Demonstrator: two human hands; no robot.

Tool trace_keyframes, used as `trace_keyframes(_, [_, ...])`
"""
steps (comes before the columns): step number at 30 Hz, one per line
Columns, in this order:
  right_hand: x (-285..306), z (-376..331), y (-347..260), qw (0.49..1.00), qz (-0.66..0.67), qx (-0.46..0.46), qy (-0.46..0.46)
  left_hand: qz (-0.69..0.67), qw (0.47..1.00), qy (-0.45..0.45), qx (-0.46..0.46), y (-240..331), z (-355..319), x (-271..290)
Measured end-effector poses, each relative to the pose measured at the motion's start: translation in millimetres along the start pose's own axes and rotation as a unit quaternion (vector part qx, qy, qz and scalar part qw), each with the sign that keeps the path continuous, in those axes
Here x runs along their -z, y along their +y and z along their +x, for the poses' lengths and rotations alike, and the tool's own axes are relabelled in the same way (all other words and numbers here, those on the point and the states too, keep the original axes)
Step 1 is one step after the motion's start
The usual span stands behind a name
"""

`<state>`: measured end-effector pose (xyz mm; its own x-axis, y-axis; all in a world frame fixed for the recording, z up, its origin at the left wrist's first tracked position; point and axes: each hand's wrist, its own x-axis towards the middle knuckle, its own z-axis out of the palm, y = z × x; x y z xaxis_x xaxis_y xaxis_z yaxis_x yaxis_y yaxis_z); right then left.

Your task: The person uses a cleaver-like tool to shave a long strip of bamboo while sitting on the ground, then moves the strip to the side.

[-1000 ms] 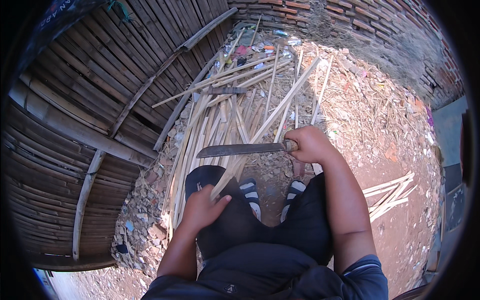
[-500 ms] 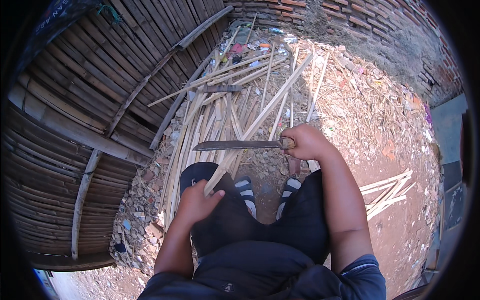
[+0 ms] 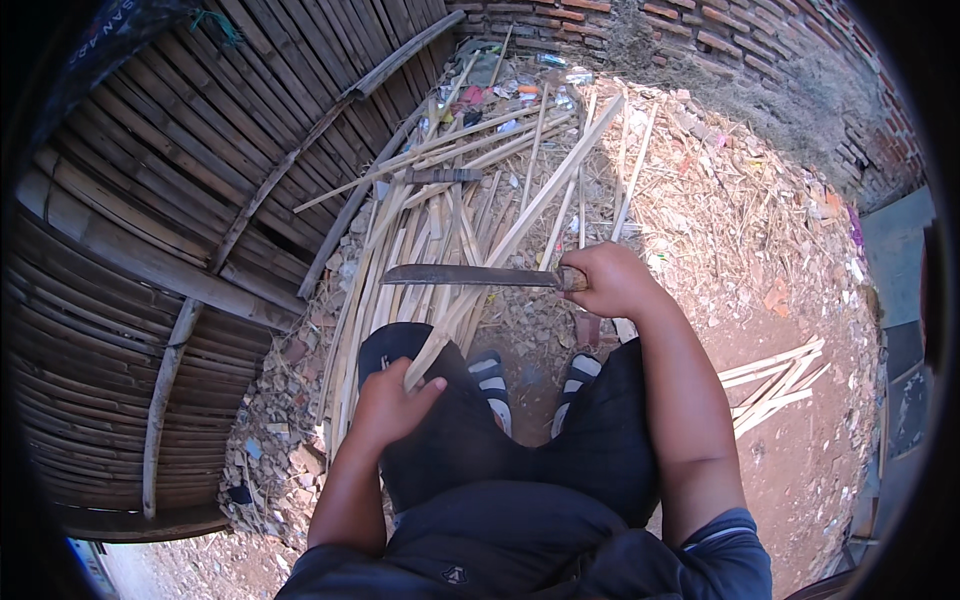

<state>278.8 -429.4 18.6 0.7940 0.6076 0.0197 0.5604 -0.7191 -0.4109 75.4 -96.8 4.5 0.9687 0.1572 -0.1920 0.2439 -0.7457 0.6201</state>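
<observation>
My right hand (image 3: 605, 284) grips the wooden handle of a machete (image 3: 470, 276), whose long dark blade points left. The blade crosses over a pale bamboo strip (image 3: 540, 215); whether the two touch, I cannot tell. Around the near end of that strip, above my left thigh, my left hand (image 3: 395, 402) is closed. From there the strip slants away to the upper right. Beyond the blade lies a loose pile of bamboo strips (image 3: 405, 250) on the ground. A short dark tool or piece of wood (image 3: 440, 175) rests across the pile; its kind is unclear.
A dark bamboo-slat wall (image 3: 200, 150) rises on the left, and a brick wall (image 3: 720, 45) stands at the back. More cut strips (image 3: 780, 385) lie on the dirt to the right. Rubble, straw and litter (image 3: 720, 190) cover the ground. My sandalled feet (image 3: 492, 385) are below the blade.
The machete has risen slightly, its blade now a little farther from me. My left hand and the bamboo strip have barely shifted.
</observation>
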Motion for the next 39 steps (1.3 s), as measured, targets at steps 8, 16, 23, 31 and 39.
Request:
trace_keyframes(8, [9, 8, 27, 0.983, 0.045, -0.158, 0.085, 0.013, 0.999, 0.036, -0.039, -4, -2, -3])
trace_keyframes(16, [-1, 0, 14, 0.998, 0.027, -0.032, 0.045, 0.009, 1.0, -0.002, -0.006, 3, 0, 1])
trace_keyframes(23, [-4, 7, 8, 1.0, 0.007, 0.018, -0.011, -0.002, 1.0, 0.012, -0.013, 2, -3, 0])
trace_keyframes(31, [3, 3, 26, 0.986, 0.048, -0.134, 0.087, 0.001, 1.0, 0.009, -0.019, 1, 1, 0])
trace_keyframes(39, [-13, 8, -12, 0.998, 0.002, 0.06, -0.035, 0.051, 0.999, 0.011, 0.001, 5, -3, -3])
